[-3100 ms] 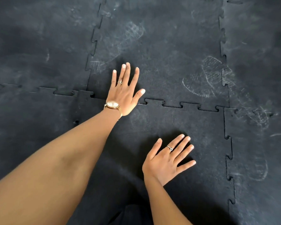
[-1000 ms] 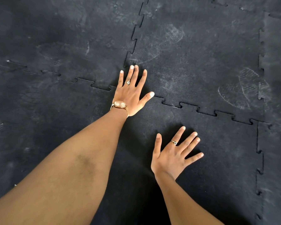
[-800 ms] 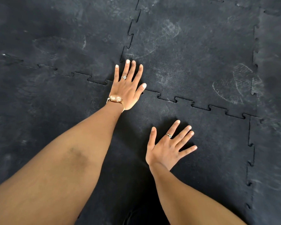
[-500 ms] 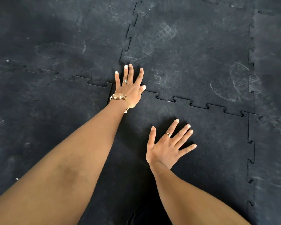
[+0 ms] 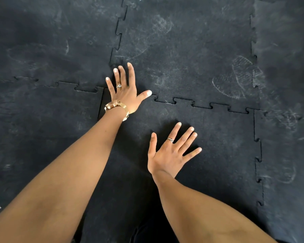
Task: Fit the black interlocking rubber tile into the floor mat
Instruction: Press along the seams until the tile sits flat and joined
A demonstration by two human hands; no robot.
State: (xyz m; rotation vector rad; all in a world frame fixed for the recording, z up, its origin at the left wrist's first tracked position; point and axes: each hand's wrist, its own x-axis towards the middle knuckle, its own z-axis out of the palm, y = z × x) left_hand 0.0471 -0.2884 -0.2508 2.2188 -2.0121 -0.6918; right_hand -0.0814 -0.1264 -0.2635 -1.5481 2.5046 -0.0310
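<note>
The black interlocking rubber tile [image 5: 218,146] lies flat in front of me, its toothed far and right edges meshed with the neighbouring tiles of the floor mat [image 5: 191,55]. My left hand [image 5: 125,92], with a gold watch and a ring, lies flat and spread on the tile's far left corner, where four tiles meet. A straight dark gap shows along the tile's left edge beside that wrist. Lower down, my right hand [image 5: 170,153], also ringed, rests flat with fingers apart on the middle of the tile. Neither hand holds anything.
Dusty black puzzle tiles cover the whole floor in view, with chalky shoe prints [image 5: 235,79] on the far right tile. Toothed seams run away from me at the left [image 5: 118,32] and right [image 5: 253,41]. My dark clothing shows at the bottom edge.
My left hand has shifted slightly on the corner, its palm now turned with the thumb stretched out to the right. My right hand has stayed flat on the tile.
</note>
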